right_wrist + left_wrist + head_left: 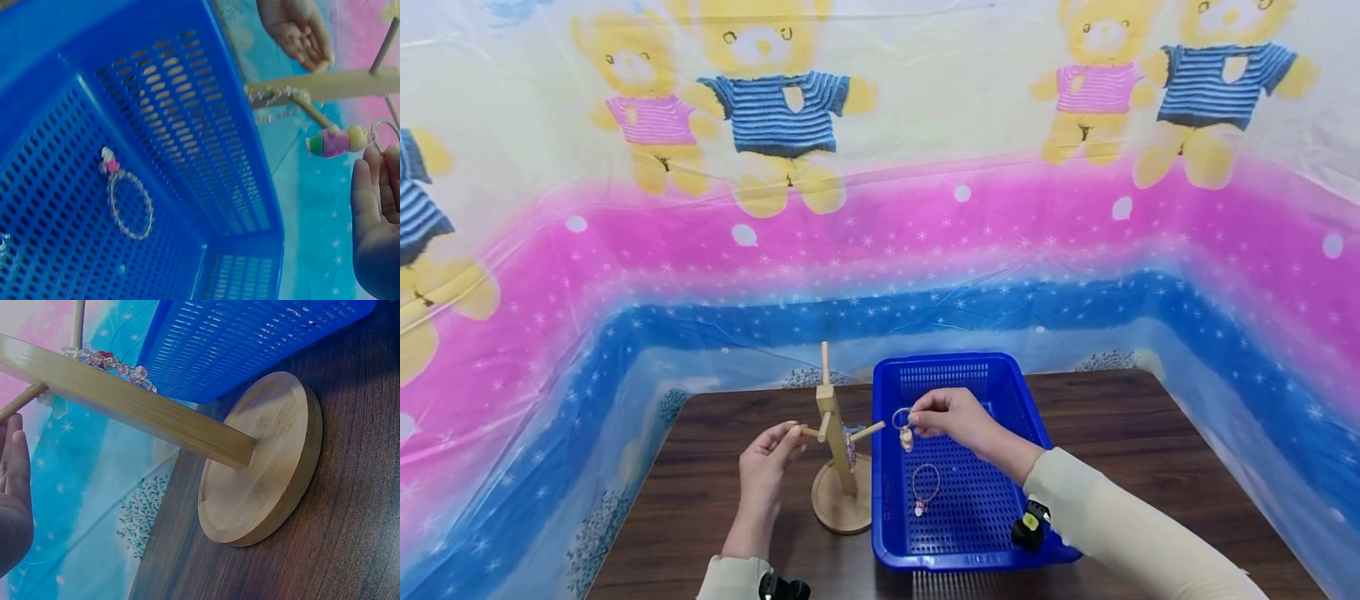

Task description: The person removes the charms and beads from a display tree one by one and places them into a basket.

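My left hand (766, 467) pinches the end of a left peg on a wooden stand (841, 457) with a round base. A beaded bracelet (128, 370), pink and clear, hangs on a right-side peg of that stand. Over the blue basket, my right hand (953, 418) pinches a ring-shaped bracelet with a small figure charm (337, 141) dangling from it. The charm shows pink, green and pale yellow in the right wrist view. Another beaded bracelet (149, 206) with a pink-and-white charm (110, 160) lies on the basket floor.
The blue plastic basket (977, 561) stands just right of the stand's base (842, 521), on a dark wooden table (1120, 467). A curtain (925, 200) printed with bears surrounds the table's back and sides. Upper pegs (825, 362) project from the stand.
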`<state>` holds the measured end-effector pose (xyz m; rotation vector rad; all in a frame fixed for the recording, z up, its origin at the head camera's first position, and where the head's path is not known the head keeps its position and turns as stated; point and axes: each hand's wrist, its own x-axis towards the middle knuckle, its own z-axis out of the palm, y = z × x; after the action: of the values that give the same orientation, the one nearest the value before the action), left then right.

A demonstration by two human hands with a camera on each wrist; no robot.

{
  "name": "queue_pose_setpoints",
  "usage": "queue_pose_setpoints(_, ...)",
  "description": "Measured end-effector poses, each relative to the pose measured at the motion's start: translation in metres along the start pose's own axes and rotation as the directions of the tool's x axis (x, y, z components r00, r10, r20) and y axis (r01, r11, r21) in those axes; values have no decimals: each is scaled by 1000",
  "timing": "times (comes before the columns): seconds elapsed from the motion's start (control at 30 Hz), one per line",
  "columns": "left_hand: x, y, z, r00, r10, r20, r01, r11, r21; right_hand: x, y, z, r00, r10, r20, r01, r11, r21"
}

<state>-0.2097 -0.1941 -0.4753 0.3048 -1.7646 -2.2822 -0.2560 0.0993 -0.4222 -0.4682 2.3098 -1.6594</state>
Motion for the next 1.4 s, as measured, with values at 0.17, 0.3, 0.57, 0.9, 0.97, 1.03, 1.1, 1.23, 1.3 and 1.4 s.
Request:
queue_pose_setpoints(0.17,0,-1,0,1000,17,14,-17,1000,-18,4,6,-7,1000,7,-6,-7,1000,-8)
queue_pose_setpoints(0.3,0,0,0,999,20,26,-19,999,-43,7,9,-11,1000,15,9,-15,1000,-15)
queue_pose_setpoints(0.57,0,0,0,1000,-7,21,8,999,-39,14,14,-14,999,11,45,-11,1000,-8)
queue_pose_setpoints(0.9,0,0,1,1000,-14,13,14,999,-41,24,32,-13,998,63,8,-63,998,14)
queue_pose_setpoints(0.97,0,0,1,1000,-16,12,17,999,-40,25,36,-13,998,67,-2,-67,998,16)
queue_pose_setpoints(1.03,-1,0,1,1000,-17,12,17,999,-38,26,39,-13,997,71,-9,-70,997,20)
queue_pose_setpoints(1.1,-1,0,1,1000,-16,10,16,999,-34,27,42,-13,997,75,-13,-74,997,25)
queue_pose_setpoints(1.23,-1,0,0,1000,-10,13,10,1000,-23,29,49,-13,996,92,-17,-91,995,32)
queue_pose_setpoints(1.3,-1,0,-1,1000,-7,15,8,1000,-19,29,53,-12,994,103,-22,-102,994,29)
queue_pose_setpoints(1.4,-1,0,-1,1000,-6,19,6,1000,-14,30,60,-11,992,126,-30,-126,992,23)
